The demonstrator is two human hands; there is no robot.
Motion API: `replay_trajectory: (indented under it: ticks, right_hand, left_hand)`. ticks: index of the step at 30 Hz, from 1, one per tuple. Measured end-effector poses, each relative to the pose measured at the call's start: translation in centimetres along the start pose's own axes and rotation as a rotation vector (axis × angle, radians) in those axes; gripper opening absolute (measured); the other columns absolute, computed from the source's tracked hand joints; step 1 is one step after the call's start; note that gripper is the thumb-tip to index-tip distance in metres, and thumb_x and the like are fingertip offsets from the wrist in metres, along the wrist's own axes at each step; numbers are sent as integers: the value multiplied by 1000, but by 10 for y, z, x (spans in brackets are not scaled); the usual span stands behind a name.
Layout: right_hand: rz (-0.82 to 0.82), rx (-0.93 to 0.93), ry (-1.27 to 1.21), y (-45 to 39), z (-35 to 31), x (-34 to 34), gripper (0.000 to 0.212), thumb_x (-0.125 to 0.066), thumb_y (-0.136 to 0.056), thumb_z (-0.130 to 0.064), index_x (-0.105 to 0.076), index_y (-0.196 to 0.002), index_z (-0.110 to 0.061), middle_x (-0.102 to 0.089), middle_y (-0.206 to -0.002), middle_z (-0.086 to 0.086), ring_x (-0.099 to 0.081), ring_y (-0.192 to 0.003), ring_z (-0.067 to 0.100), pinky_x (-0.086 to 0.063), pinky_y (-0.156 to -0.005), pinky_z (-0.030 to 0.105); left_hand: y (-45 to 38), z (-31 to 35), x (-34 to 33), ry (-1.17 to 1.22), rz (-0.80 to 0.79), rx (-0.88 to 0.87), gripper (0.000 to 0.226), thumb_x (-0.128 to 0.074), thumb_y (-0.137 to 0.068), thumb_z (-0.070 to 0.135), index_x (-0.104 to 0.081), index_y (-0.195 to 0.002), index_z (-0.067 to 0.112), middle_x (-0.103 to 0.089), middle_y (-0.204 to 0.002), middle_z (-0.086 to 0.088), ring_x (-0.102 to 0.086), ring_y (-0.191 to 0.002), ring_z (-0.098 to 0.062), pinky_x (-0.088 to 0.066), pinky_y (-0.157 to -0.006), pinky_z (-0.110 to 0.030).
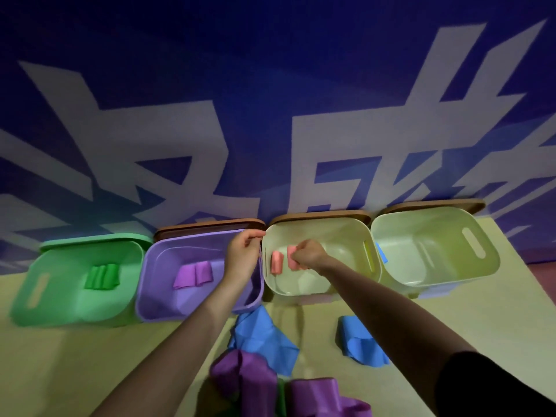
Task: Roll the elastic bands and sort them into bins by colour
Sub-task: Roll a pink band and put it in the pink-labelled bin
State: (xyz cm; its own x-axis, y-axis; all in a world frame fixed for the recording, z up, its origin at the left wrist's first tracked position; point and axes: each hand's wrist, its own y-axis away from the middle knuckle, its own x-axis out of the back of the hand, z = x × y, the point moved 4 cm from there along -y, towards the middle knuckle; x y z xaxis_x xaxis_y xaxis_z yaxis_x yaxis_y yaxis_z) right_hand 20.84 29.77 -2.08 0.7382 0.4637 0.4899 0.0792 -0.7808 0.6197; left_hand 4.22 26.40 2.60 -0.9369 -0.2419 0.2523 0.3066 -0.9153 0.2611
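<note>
Four bins stand in a row against the wall: a green bin, a purple bin, a cream bin and a second cream bin at the right. My right hand is inside the first cream bin and grips a rolled pink band; another pink roll sits beside it. My left hand pinches the rim where the purple and cream bins meet. Green rolls lie in the green bin, purple rolls in the purple bin.
Loose bands lie on the beige table near me: a blue band, another blue band, purple bands and a sliver of green. A blue wall with white characters rises right behind the bins.
</note>
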Motion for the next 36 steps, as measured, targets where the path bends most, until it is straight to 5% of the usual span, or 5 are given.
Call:
replay_trajectory:
  ticks: [4,11,21,27,36]
  right_hand:
    - [38,-40,181,-13,-5,-15,30,-57,-86,-19,-56,-58,-8,-59,-75,10,-54,-72,24,-42,-62,25]
    - [154,-94,318,-27,-8,-29,29,-55,-93,-27,-62,-109,-4,-64,-111,13,-60,-106,30,-39,-74,27]
    - [44,-82,275,-43,-3,-33,20,-53,-89,-14,-65,-92,1,-59,-92,13,-55,-85,25,-42,-68,28]
    - [188,19,367,-40,-6,-34,26,-53,-89,-11,-63,-113,-8,-63,-114,10,-57,-108,28,-45,-88,29]
    - [269,-6,444,-46,4,-37,18,-53,-93,-16,-60,-107,-9,-63,-109,10,-58,-101,27,-43,-80,29]
  left_hand:
    - [5,-22,8,5,-4,39,34,-48,-93,2,-64,-80,29,-64,-80,3,-58,-72,-14,-50,-64,-24]
    - [0,-30,10,2,-33,34,37,-47,-94,3,-63,-80,33,-65,-82,10,-58,-73,-9,-48,-64,-20]
    - [-8,-44,6,-4,-22,49,37,-48,-93,7,-65,-79,36,-66,-86,9,-60,-82,-15,-53,-83,-42]
    - [-7,-47,4,-5,-14,54,37,-47,-92,8,-66,-81,37,-68,-98,4,-63,-96,-20,-52,-89,-49]
    - [-4,-46,5,-17,-27,66,36,-46,-94,8,-65,-83,37,-68,-99,5,-63,-92,-17,-52,-88,-48]
